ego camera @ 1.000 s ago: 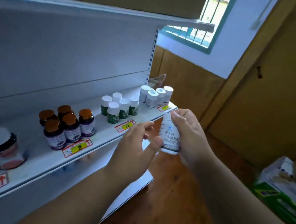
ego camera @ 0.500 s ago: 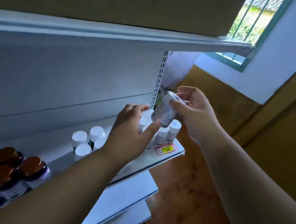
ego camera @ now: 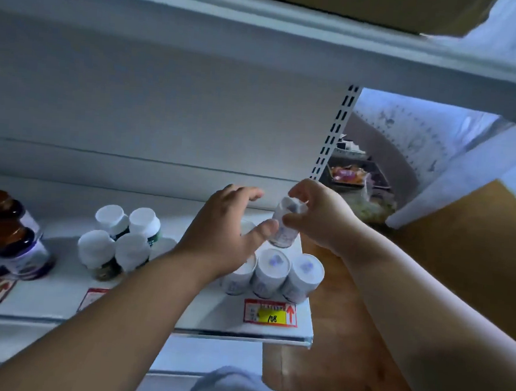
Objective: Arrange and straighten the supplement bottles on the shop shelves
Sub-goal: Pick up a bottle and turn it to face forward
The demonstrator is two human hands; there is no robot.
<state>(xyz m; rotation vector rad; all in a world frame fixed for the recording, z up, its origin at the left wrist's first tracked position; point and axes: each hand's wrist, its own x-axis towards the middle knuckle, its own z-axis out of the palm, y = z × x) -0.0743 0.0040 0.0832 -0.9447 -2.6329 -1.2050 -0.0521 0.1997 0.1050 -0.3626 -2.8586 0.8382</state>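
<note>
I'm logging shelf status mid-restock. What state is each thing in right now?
Right hand: grips the held bottle near its cap.
Left hand: open, thumb touching the held bottle.
Held bottle: capped, tilted, at the back of the white group.
Front white bottles: upright, capped, in a row.
Green-label bottles: upright, capped, clustered.
Brown-cap bottles: upright, capped.
Price tag: flat on the shelf edge.

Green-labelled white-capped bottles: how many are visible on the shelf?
4: two at the back, two in front. The left hand and forearm may hide more.
</note>
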